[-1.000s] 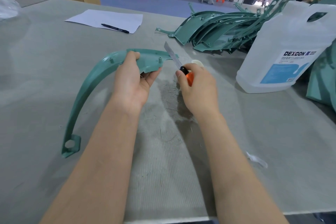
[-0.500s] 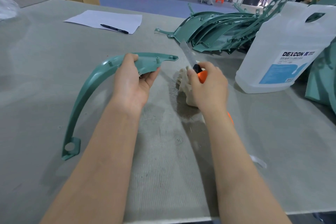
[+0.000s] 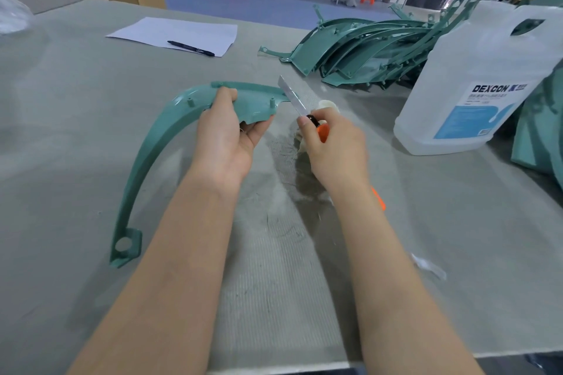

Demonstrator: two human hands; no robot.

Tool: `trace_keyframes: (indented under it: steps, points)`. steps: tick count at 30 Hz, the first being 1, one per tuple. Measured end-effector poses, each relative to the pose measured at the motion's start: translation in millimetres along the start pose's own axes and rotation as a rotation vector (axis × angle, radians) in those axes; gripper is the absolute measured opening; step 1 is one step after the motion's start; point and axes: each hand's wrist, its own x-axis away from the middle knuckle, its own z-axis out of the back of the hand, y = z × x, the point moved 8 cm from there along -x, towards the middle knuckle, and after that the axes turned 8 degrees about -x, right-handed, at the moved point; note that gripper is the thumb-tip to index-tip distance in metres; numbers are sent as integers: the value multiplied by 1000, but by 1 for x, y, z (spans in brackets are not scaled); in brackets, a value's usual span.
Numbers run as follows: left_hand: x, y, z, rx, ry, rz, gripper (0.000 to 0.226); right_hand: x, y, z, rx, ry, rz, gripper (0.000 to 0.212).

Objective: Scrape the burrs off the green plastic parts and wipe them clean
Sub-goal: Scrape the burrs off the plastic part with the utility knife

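A long curved green plastic part (image 3: 158,143) arcs over the table, its ring end resting near the front left. My left hand (image 3: 227,137) grips its broad upper end, thumb on top. My right hand (image 3: 333,149) holds an orange-handled utility knife (image 3: 293,100), the blade extended and its tip touching the right end of the part. A pale cloth (image 3: 328,106) lies bunched under and behind my right hand, partly hidden. Fine shavings are scattered on the table between my hands.
A pile of several more green parts (image 3: 359,49) lies at the back right. A large translucent jug labelled DEXCON (image 3: 475,82) stands at the right. Paper (image 3: 173,32) with a pen (image 3: 190,48) lies far left. A white scrap (image 3: 428,266) lies near my right forearm.
My right hand swung the knife away to the right, then brought the blade back against the right end of the part. My left hand kept its hold on the part.
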Motion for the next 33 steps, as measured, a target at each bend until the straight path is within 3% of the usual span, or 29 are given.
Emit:
trace_keyframes:
  steps: [8,22,33]
  points:
    - [0,2,4,125,-16,61,6,-5,16,22,-77,82,-126,29]
    - [1,4,0,161,-110,143,12,-2,0,15,-506,-143,-135,38]
    - [3,5,-1,103,-117,131,14,-2,2,11,-456,-141,-152,38]
